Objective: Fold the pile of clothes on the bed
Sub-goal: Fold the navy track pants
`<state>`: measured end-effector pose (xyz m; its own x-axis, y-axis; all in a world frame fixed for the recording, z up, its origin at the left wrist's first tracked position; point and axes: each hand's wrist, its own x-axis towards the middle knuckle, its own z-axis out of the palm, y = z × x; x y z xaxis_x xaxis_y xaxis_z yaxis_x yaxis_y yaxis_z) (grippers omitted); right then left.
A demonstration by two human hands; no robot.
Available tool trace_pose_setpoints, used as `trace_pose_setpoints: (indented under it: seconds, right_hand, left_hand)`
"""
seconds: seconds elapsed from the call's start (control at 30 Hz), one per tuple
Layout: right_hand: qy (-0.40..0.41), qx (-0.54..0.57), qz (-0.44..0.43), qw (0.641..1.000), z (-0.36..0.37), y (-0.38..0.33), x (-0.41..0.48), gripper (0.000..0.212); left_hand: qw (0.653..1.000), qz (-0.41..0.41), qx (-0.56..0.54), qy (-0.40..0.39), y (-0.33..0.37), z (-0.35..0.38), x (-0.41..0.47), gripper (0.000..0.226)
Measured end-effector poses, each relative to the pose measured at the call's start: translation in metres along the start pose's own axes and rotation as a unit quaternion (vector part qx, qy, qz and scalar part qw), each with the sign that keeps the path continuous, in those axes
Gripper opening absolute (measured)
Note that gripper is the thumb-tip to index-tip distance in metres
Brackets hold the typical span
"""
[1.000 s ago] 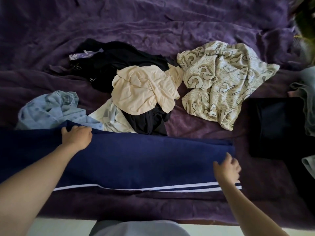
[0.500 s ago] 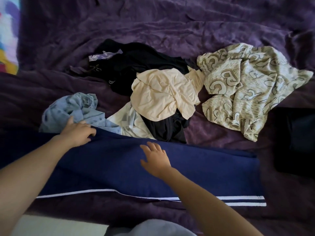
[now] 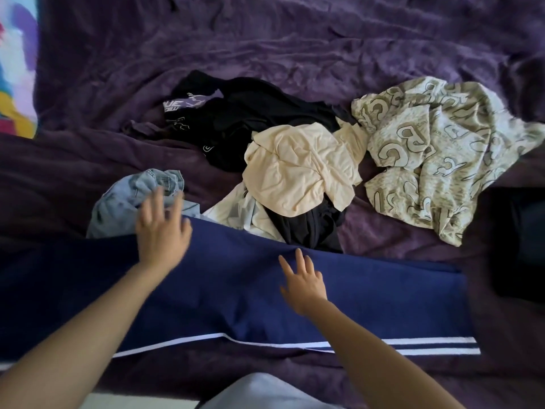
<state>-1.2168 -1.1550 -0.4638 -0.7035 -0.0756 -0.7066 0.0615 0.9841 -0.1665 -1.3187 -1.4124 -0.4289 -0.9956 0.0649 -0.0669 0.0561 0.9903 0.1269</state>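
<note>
Over the navy trousers [image 3: 236,296], our left hand [image 3: 162,231] and right hand [image 3: 303,283] spread open fingers [image 3: 300,261], gripping nothing; we should smooth outward, edges aligned, before folding.

This is a bedroom in somebody's home. A bed [image 3: 73,172] fills almost all I can see, under a rumpled purple plush blanket [image 3: 295,39]. Household laundry lies loose on it: a cream top [image 3: 298,172], a letter-printed garment [image 3: 436,154], black clothes [image 3: 253,113], pale denim [image 3: 124,199], and navy trousers [image 3: 236,290] with white side stripes. A brightly coloured patch [image 3: 14,69] shows at the far left.
</note>
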Motion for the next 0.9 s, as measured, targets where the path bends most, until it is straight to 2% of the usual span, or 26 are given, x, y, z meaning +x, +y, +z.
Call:
trace_pose_setpoints:
  seconds: [0.07, 0.1, 0.17, 0.23, 0.37, 0.47, 0.63, 0.77, 0.83, 0.9]
  right_hand:
    - [-0.014, -0.008, 0.034, 0.999, 0.009, 0.018, -0.003, 0.064]
    - [-0.019, -0.003, 0.059, 0.998, 0.014, 0.031, -0.006, 0.063]
    - [-0.030, 0.015, 0.116, 0.993, 0.023, 0.063, -0.018, 0.062]
    - [-0.037, 0.032, 0.174, 0.983, 0.032, 0.098, -0.035, 0.062]
    - [-0.028, 0.135, 0.338, 0.931, 0.050, 0.171, -0.078, 0.063]
    - [-0.002, 0.192, 0.409, 0.892, 0.058, 0.214, -0.103, 0.059]
    - [0.060, 0.296, 0.457, 0.837, 0.058, 0.268, -0.115, 0.060]
    - [0.086, 0.385, 0.431, 0.811, 0.069, 0.299, -0.104, 0.071]
    - [0.119, 0.446, 0.417, 0.783, 0.080, 0.307, -0.095, 0.075]
    - [0.158, 0.483, 0.420, 0.752, 0.084, 0.309, -0.093, 0.070]
  left_hand:
    - [0.991, 0.103, 0.062, -0.051, 0.011, 0.014, -0.025, 0.051]
    - [0.984, 0.112, 0.094, -0.101, 0.014, 0.019, -0.035, 0.053]
    - [0.968, 0.045, 0.134, -0.205, 0.007, 0.026, -0.044, 0.062]
    - [0.948, -0.006, 0.178, -0.263, -0.002, 0.025, -0.044, 0.064]
    - [0.948, 0.006, 0.173, -0.267, 0.026, 0.014, -0.049, 0.066]
    - [0.944, 0.057, 0.165, -0.279, 0.063, 0.021, -0.067, 0.065]
    - [0.917, 0.048, 0.129, -0.375, 0.102, 0.048, -0.100, 0.064]
    - [0.896, 0.033, 0.118, -0.426, 0.111, 0.056, -0.114, 0.060]
    - [0.889, 0.028, 0.109, -0.443, 0.114, 0.055, -0.117, 0.060]
    - [0.883, 0.024, 0.094, -0.460, 0.117, 0.053, -0.119, 0.059]
